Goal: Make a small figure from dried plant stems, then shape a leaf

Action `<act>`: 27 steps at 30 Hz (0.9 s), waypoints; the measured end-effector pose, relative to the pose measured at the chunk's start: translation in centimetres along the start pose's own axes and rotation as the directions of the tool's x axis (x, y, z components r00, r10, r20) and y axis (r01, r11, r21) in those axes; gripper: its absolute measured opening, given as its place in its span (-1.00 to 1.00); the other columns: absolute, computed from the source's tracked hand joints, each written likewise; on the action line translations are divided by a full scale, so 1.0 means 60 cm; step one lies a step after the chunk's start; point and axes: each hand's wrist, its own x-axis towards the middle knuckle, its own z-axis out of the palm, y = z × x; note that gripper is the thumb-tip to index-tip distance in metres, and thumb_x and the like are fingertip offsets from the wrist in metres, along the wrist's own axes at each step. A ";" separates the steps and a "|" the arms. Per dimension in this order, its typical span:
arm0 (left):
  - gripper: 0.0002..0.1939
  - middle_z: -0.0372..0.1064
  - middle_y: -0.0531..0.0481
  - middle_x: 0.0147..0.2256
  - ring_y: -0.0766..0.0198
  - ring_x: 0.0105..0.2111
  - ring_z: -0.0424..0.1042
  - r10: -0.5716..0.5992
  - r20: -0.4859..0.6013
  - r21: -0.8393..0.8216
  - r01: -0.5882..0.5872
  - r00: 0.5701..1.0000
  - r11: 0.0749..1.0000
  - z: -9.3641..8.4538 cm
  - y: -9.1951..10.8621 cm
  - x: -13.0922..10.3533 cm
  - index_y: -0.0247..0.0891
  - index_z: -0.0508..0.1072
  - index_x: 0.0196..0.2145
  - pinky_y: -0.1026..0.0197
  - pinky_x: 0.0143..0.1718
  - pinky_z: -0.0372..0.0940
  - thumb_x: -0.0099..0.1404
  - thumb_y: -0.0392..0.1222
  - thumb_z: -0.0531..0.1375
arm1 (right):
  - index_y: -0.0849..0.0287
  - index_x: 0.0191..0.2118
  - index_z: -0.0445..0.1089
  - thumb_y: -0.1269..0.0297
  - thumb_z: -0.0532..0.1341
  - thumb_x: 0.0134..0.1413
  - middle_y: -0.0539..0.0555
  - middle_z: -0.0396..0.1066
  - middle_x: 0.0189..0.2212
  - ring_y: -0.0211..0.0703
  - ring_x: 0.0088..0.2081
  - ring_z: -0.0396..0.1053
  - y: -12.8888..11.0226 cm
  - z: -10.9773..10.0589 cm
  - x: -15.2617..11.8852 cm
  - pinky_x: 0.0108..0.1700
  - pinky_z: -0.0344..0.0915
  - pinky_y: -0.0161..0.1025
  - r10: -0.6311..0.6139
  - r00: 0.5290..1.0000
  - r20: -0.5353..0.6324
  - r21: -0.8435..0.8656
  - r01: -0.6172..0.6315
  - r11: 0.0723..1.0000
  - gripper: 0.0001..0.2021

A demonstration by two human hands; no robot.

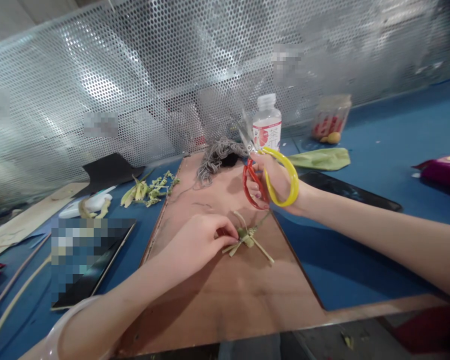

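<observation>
My left hand (206, 240) pinches a small woven green leaf piece (248, 238) between thumb and fingers, just over the brown board (225, 295). Narrow strip ends stick out from the piece on several sides. Up and to the right, my right hand (272, 180) holds scissors (285, 195) with one red and one yellow handle loop. The blades point up and away, beside a white bottle (267, 122), and stand clear of the leaf piece. A tangle of grey string (219, 157) lies at the board's far end.
Leafy sprigs (150, 190), a tablet (101, 265) and a white object (86, 205) lie left. A dark phone (348, 190), a green leaf (322, 159), a jar (332, 120) and a purple packet (444, 175) lie right. Behind stands a perforated metal screen (135, 90).
</observation>
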 end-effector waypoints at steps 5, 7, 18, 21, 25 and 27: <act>-0.95 0.46 0.09 -0.49 0.34 -0.52 0.39 -0.067 0.047 -0.238 0.076 0.997 0.968 0.007 -0.010 0.003 -0.23 0.48 -0.45 0.30 -0.45 0.24 0.11 -0.24 0.21 | 0.11 -0.62 0.10 -0.10 0.01 0.09 -0.09 0.01 -0.75 -0.34 -0.74 -0.02 -0.004 0.003 -0.005 -0.78 0.04 -0.37 -0.006 1.000 -0.013 -0.007 0.006 1.000 -0.56; -0.97 0.46 0.08 -0.49 0.35 -0.51 0.40 -0.077 0.092 -0.327 0.103 0.993 0.939 0.011 -0.016 0.007 -0.25 0.47 -0.46 0.31 -0.46 0.25 0.09 -0.26 0.23 | 0.10 -0.62 0.10 -0.08 0.00 0.11 -0.09 0.00 -0.75 -0.34 -0.74 -0.03 -0.004 0.003 -0.006 -0.78 0.05 -0.37 -0.016 1.000 -0.013 -0.013 0.016 1.000 -0.57; -0.91 0.47 0.03 -0.46 0.35 -0.47 0.41 -0.054 0.204 -0.455 0.143 0.978 0.879 0.006 -0.037 0.018 -0.27 0.52 -0.41 0.31 -0.42 0.28 0.10 -0.25 0.23 | 0.12 -0.64 0.08 -0.11 0.04 0.07 -0.10 0.02 -0.73 -0.33 -0.73 0.01 0.001 -0.002 0.000 -0.76 0.06 -0.36 -0.016 1.000 0.014 0.020 0.016 1.000 -0.55; -0.88 0.47 0.01 -0.45 0.35 -0.46 0.42 -0.058 0.263 -0.466 0.180 0.963 0.866 0.003 -0.039 0.019 -0.28 0.52 -0.37 0.31 -0.41 0.28 0.11 -0.23 0.23 | 0.12 -0.64 0.07 -0.09 0.03 0.09 -0.10 0.01 -0.74 -0.34 -0.74 0.00 0.001 -0.004 0.000 -0.75 0.06 -0.36 -0.014 0.999 0.031 0.021 0.014 1.000 -0.55; -0.84 0.49 0.02 -0.42 0.35 -0.44 0.42 -0.063 0.314 -0.442 0.204 0.947 0.873 -0.004 -0.041 0.019 -0.25 0.53 -0.33 0.32 -0.39 0.27 0.11 -0.19 0.23 | 0.12 -0.63 0.07 -0.08 0.00 0.12 -0.10 0.01 -0.74 -0.34 -0.75 -0.01 0.000 -0.005 0.000 -0.76 0.06 -0.35 -0.014 0.999 0.033 0.014 0.013 1.000 -0.55; -0.81 0.50 0.02 -0.40 0.33 -0.42 0.42 -0.076 0.320 -0.402 0.208 0.944 0.892 -0.007 -0.041 0.018 -0.23 0.54 -0.31 0.32 -0.39 0.26 0.09 -0.16 0.25 | 0.12 -0.63 0.07 -0.07 0.00 0.12 -0.11 0.01 -0.74 -0.33 -0.75 0.00 0.000 -0.005 0.001 -0.76 0.07 -0.35 -0.010 0.999 0.034 0.001 0.010 1.000 -0.56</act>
